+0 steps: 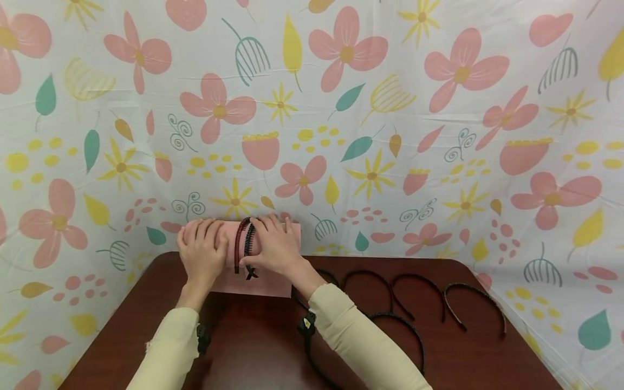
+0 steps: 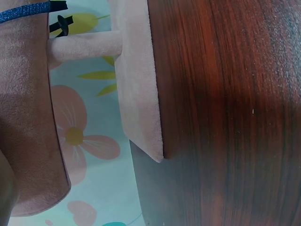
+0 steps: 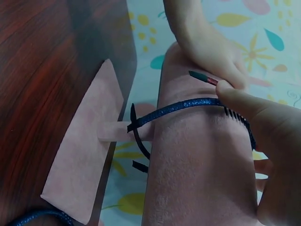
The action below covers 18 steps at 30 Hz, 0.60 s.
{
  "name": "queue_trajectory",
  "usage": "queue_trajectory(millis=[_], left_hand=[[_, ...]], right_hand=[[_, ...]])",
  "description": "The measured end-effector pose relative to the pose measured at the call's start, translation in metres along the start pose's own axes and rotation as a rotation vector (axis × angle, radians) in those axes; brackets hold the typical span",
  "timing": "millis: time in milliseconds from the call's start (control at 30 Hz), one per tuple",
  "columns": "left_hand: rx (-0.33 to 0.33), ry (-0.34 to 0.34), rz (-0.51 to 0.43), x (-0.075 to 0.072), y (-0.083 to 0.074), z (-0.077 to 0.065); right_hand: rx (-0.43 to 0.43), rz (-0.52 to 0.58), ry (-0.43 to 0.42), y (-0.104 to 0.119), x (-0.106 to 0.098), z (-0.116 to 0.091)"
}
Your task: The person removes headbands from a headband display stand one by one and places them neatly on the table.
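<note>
A pink plush headband stand [image 1: 270,284], a padded roll on a post with a flat base, stands at the table's back left. Over its roll sit a reddish-brown headband [image 1: 238,244] and, just right of it, a dark toothed headband [image 1: 248,244] whose ends cross below the roll. The latter looks glittery blue in the right wrist view. My left hand [image 1: 202,254] grips the roll's left end, fingers over the top. With thumb in front and fingers over the top, my right hand [image 1: 278,246] holds the dark headband against the roll.
On the dark wood table [image 1: 244,346] several headbands lie to the right, including a black one [image 1: 368,272], a brown one [image 1: 421,276] and a far-right one [image 1: 475,287]. Another headband [image 1: 400,316] lies partly under my right forearm. A flowered cloth [image 1: 302,135] hangs behind the table.
</note>
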<state>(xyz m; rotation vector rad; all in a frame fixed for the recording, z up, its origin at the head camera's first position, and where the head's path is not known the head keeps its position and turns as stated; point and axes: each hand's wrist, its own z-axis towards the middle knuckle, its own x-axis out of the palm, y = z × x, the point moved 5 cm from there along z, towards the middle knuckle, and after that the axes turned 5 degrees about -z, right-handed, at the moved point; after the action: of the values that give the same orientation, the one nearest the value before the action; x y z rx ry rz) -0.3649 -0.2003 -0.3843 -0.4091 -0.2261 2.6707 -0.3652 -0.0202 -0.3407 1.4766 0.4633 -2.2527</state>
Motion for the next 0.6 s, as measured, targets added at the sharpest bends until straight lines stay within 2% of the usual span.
queue_trajectory(millis=[267, 600], left_hand=[[0.007, -0.009, -0.004, 0.0002, 0.0001, 0.0006], [-0.005, 0.018, -0.003, 0.0021, 0.0020, -0.0001]], right_hand=[[0.023, -0.083, -0.006, 0.0018, 0.0049, 0.0041], [0.015, -0.090, -0.008, -0.0013, 0.0075, 0.0036]])
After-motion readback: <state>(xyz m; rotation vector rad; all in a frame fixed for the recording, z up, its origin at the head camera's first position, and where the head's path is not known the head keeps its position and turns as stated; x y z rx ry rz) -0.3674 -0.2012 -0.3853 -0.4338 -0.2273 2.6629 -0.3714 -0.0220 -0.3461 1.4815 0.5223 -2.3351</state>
